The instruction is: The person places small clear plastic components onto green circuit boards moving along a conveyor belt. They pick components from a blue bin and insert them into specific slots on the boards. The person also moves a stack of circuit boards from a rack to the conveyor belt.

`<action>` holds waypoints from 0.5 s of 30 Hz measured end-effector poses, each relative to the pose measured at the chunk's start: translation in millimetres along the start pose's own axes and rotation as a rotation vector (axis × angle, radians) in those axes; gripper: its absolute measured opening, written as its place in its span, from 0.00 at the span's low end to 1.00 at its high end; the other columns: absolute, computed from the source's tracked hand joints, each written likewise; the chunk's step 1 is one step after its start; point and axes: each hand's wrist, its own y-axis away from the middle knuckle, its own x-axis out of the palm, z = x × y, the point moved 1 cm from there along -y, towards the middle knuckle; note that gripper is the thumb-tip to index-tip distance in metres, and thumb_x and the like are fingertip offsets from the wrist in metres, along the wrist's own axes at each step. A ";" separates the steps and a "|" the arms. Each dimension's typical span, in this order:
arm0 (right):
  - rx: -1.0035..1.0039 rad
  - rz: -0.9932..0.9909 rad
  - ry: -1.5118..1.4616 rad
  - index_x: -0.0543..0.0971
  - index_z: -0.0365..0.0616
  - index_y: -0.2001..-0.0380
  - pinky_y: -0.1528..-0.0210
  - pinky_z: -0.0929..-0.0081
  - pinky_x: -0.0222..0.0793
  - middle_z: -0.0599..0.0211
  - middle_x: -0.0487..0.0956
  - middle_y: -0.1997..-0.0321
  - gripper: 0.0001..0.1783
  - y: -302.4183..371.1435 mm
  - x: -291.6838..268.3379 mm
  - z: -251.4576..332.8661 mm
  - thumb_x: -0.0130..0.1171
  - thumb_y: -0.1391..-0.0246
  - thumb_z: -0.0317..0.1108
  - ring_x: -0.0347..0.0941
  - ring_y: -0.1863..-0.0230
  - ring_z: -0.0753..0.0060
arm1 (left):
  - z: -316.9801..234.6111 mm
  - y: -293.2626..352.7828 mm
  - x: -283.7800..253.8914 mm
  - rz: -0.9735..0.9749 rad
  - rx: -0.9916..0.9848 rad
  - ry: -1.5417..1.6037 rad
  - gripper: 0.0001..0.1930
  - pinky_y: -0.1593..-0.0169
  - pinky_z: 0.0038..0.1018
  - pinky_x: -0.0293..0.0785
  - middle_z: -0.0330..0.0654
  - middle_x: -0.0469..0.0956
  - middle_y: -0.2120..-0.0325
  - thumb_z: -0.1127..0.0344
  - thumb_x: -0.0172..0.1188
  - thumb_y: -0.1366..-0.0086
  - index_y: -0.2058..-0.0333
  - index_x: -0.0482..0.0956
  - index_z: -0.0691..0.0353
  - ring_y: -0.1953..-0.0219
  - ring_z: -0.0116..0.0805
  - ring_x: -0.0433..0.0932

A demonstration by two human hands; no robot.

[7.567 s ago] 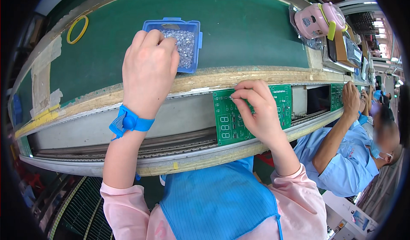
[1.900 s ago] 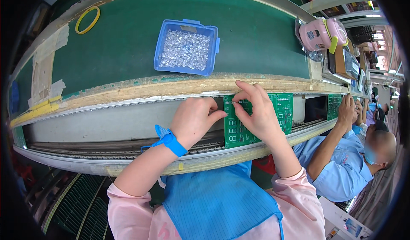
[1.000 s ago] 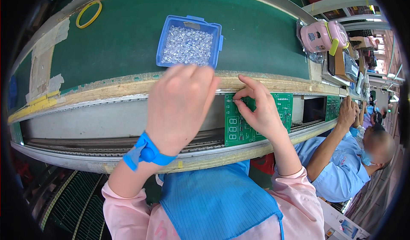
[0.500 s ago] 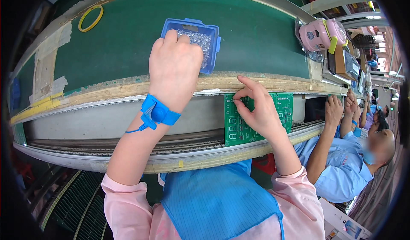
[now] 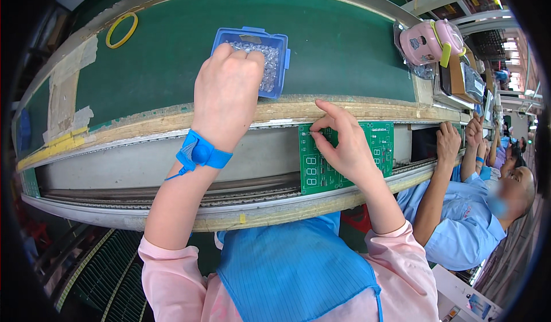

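Observation:
My left hand [image 5: 227, 90], with a blue wrist strap [image 5: 201, 153] on its wrist, reaches over the near left part of a blue plastic bin [image 5: 282, 68]. Its fingers curl down among many small clear parts [image 5: 270, 80], and the fingertips are hidden. My right hand [image 5: 347, 144] is over a green circuit board [image 5: 310, 176]. Thumb and index finger come together in a pinch at the board's upper left corner; whatever they hold is too small to make out. White digit displays and small components sit on the board, partly covered by that hand.
The board rests across the conveyor rails [image 5: 264, 183]. Beyond a wooden ledge [image 5: 172, 117] lies a green work surface [image 5: 344, 52] with a yellow tape ring [image 5: 121, 30]. A pink container [image 5: 427, 42] stands at far right. To the right, a co-worker's hand [image 5: 448, 141] is over the line.
My left hand has shifted slightly left, still over the bin, and the bin has moved a little left too. My right hand keeps its pinch at the board's corner.

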 end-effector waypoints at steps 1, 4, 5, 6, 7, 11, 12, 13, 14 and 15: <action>0.000 0.002 0.000 0.67 0.41 0.42 0.55 0.62 0.69 0.66 0.80 0.68 0.36 -0.4 0.0 0.9 0.62 0.58 0.18 0.73 0.62 0.58 | 0.2 0.6 -0.4 -0.007 -0.004 0.018 0.02 0.60 0.39 0.74 0.48 0.79 0.73 0.76 0.60 0.45 0.71 0.79 0.66 0.65 0.46 0.76; -0.008 0.017 0.026 0.68 0.41 0.43 0.57 0.63 0.69 0.66 0.79 0.69 0.34 -2.3 -2.0 4.2 0.62 0.58 0.18 0.73 0.64 0.59 | -2.5 2.3 -5.1 -0.048 -0.005 0.087 0.03 0.60 0.39 0.73 0.48 0.79 0.72 0.76 0.60 0.45 0.71 0.79 0.67 0.65 0.46 0.76; -0.011 0.022 0.039 0.69 0.41 0.44 0.58 0.64 0.69 0.66 0.79 0.70 0.34 -2.6 -2.9 5.4 0.62 0.58 0.18 0.72 0.64 0.60 | -4.6 3.2 -7.4 -0.064 -0.002 0.113 0.03 0.60 0.38 0.73 0.48 0.79 0.72 0.77 0.61 0.45 0.71 0.79 0.67 0.65 0.46 0.76; -0.028 0.021 0.079 0.70 0.41 0.45 0.59 0.64 0.69 0.67 0.78 0.71 0.33 -3.1 -3.4 6.6 0.62 0.58 0.19 0.72 0.64 0.61 | -6.8 4.7 -9.8 -0.080 0.006 0.128 0.03 0.61 0.38 0.73 0.48 0.79 0.72 0.77 0.61 0.46 0.70 0.79 0.67 0.66 0.46 0.76; -0.046 0.020 0.119 0.71 0.42 0.46 0.59 0.65 0.69 0.67 0.78 0.72 0.31 -4.0 -3.8 7.8 0.62 0.58 0.19 0.72 0.65 0.61 | -9.5 6.7 -12.5 -0.096 0.013 0.142 0.03 0.61 0.38 0.72 0.47 0.79 0.72 0.77 0.61 0.46 0.70 0.79 0.67 0.66 0.46 0.76; -0.111 0.004 0.242 0.74 0.42 0.49 0.62 0.67 0.69 0.68 0.76 0.75 0.27 -8.6 -4.8 14.6 0.61 0.58 0.22 0.71 0.66 0.64 | -25.6 18.6 -27.4 -0.120 0.049 0.288 0.05 0.62 0.36 0.72 0.46 0.78 0.73 0.77 0.63 0.47 0.69 0.79 0.67 0.67 0.45 0.76; -0.123 0.012 0.260 0.74 0.42 0.49 0.61 0.67 0.69 0.68 0.76 0.75 0.27 -8.7 -3.9 14.7 0.61 0.58 0.22 0.71 0.66 0.64 | -30.0 23.4 -27.3 -0.120 0.049 0.348 0.05 0.63 0.36 0.72 0.46 0.78 0.73 0.77 0.63 0.46 0.69 0.79 0.67 0.67 0.45 0.76; -0.134 0.020 0.278 0.75 0.42 0.49 0.61 0.68 0.69 0.68 0.76 0.75 0.27 -9.0 -2.9 14.3 0.60 0.58 0.22 0.72 0.66 0.64 | -34.2 29.1 -25.1 -0.120 0.048 0.408 0.05 0.63 0.35 0.72 0.46 0.78 0.73 0.77 0.64 0.46 0.69 0.79 0.67 0.68 0.45 0.76; -0.148 0.027 0.294 0.75 0.41 0.50 0.61 0.68 0.69 0.68 0.77 0.76 0.27 -9.4 -2.3 14.3 0.60 0.58 0.22 0.72 0.65 0.64 | -36.8 35.0 -22.9 -0.120 0.046 0.466 0.05 0.64 0.35 0.72 0.46 0.78 0.73 0.77 0.64 0.46 0.69 0.79 0.67 0.68 0.45 0.76; -0.149 0.033 0.302 0.75 0.41 0.50 0.62 0.68 0.69 0.68 0.77 0.75 0.27 -10.0 -2.9 14.8 0.59 0.59 0.23 0.72 0.65 0.64 | -38.0 40.8 -19.0 -0.085 0.027 0.522 0.05 0.63 0.35 0.72 0.46 0.78 0.73 0.76 0.64 0.46 0.69 0.79 0.67 0.68 0.45 0.76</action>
